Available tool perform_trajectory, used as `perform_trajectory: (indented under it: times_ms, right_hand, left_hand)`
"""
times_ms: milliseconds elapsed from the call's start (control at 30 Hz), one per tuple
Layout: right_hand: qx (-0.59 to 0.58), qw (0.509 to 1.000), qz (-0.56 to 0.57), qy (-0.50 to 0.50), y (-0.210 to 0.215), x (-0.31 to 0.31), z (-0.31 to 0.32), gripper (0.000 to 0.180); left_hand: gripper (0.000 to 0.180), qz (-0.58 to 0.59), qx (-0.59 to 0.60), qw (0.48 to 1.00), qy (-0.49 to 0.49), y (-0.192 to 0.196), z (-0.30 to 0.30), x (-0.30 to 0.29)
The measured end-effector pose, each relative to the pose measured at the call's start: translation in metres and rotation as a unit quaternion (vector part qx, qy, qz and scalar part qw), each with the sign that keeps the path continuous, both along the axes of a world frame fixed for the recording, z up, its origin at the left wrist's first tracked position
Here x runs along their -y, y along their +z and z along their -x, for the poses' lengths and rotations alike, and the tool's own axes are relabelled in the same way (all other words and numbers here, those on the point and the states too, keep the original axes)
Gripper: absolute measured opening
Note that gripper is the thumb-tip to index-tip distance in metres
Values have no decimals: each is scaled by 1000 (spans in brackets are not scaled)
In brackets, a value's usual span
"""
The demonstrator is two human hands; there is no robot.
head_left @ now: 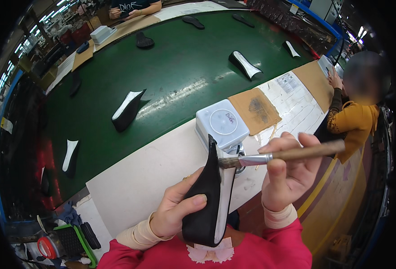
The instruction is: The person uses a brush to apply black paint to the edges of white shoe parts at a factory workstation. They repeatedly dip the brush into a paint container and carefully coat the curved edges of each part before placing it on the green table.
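Observation:
My left hand (180, 204) is wrapped round a black wedge heel (202, 213) and holds it tilted, narrow end up. A white face runs along the heel's right side. Between the thumb and fingers of my right hand (290, 172) is a flat paintbrush (292, 154) with a wooden handle and a metal ferrule. Its dark bristles touch the heel's white face near the upper end. Just beyond the heel stands a pale grey-blue plastic box (221, 121) with a round raised lid; the heel hides part of it.
A green conveyor belt (175, 76) carries several wedge heels, such as one (128, 110) with a white face, and dark soles (145, 40). Brown cardboard (240, 105) lies by the box. A co-worker in a mustard top (357, 119) stands at right; another person (135, 6) works across the belt.

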State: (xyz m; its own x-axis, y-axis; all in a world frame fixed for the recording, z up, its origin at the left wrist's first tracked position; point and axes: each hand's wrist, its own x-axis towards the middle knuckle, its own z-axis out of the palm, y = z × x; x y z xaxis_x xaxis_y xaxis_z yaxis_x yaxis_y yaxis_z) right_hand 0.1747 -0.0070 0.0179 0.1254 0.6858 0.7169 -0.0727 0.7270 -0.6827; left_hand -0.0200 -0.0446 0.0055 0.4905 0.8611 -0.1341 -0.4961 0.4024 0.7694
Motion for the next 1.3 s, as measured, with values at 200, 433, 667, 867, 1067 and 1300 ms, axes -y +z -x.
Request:
perform_trajectory:
  times_ms: [200, 433, 667, 867, 1067, 1300]
  right_hand:
    - [172, 977, -102, -70, 10, -3, -9, 56]
    - [155, 984, -79, -40, 10, -4, -5, 58]
    - [152, 984, -81, -36, 10, -4, -4, 56]
    - [152, 985, -75, -33, 9, -1, -4, 57]
    - [151, 986, -71, -26, 9, 1, -3, 58]
    - [139, 988, -62, -24, 9, 5, 0, 59]
  left_hand:
    - [54, -19, -31, 999, 10, 3, -2, 0]
    - [53, -53, -39, 997, 35, 4, -5, -2]
    - [53, -82, -60, 993, 56, 4, -7, -4]
    - [52, -96, -61, 991, 78, 4, -8, -5]
    - [51, -104, -64, 988, 92, 6, -9, -5]
    - [51, -142, -98, 979, 110, 6, -8, -6]
